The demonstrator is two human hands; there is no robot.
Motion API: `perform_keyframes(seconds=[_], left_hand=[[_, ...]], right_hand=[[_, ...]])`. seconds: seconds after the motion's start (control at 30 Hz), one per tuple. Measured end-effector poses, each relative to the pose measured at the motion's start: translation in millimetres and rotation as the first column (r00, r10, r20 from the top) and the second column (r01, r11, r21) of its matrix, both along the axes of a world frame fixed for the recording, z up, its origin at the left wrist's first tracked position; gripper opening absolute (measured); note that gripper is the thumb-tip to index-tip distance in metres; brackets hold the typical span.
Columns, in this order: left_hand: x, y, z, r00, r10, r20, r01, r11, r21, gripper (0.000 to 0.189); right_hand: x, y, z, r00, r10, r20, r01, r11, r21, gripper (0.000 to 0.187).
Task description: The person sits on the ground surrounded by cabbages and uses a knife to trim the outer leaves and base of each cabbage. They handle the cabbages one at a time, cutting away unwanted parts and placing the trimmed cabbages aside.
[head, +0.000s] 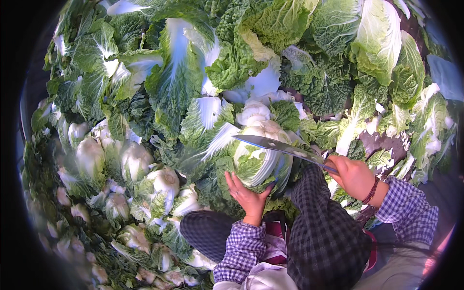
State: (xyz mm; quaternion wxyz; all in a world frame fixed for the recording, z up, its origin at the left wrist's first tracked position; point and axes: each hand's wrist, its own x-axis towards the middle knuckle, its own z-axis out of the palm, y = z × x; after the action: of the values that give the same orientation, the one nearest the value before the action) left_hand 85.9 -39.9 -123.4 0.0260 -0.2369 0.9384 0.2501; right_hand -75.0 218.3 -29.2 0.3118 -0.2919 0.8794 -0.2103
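Note:
A napa cabbage head (259, 159) lies in front of me with its pale cut base facing away from me. My left hand (248, 197), a ring on one finger, rests against the near leafy side of this head with its fingers spread. My right hand (349, 177) grips the handle of a large knife (279, 146). The blade points left across the cabbage, near its base end; whether it touches the cabbage I cannot tell. A loose cabbage leaf (219, 139) with a white rib lies at the left of the head.
Several napa cabbage heads (165, 183) lie piled at the left. Loose outer leaves (177, 69) cover the far side, and more leaves (349, 134) lie at the right by patches of dark ground. My bent knees flank the near side of the cabbage.

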Motion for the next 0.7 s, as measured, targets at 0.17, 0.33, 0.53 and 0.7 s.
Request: perform_keyframes(seconds=[0.17, 0.33, 0.53, 0.7], left_hand=[[2.5, -12.4, -4.9, 1.0, -0.021, -0.004, 0.022, 0.999, 0.027, 0.117], [-1.6, -18.5, -10.0, 0.998, -0.032, 0.047, 0.027, 0.996, 0.089, 0.117], [-8.1, -32.0, -8.9, 0.999, -0.041, 0.021, 0.039, 0.992, 0.12, 0.116], [-6.7, -38.2, -9.6, 0.994, -0.06, 0.088, 0.044, 0.984, 0.172, 0.117]], right_hand=[[3.4, 1.9, 19.4, 0.998, 0.055, 0.043, -0.058, 0.994, 0.094, 0.037], [-13.8, -12.8, 12.6, 0.989, 0.142, 0.041, -0.147, 0.974, 0.17, 0.024], [-22.1, -49.5, -16.0, 0.998, 0.054, 0.012, -0.055, 0.995, 0.085, 0.022], [-14.2, -29.9, -14.8, 0.991, 0.098, 0.096, -0.114, 0.977, 0.178, 0.022]])
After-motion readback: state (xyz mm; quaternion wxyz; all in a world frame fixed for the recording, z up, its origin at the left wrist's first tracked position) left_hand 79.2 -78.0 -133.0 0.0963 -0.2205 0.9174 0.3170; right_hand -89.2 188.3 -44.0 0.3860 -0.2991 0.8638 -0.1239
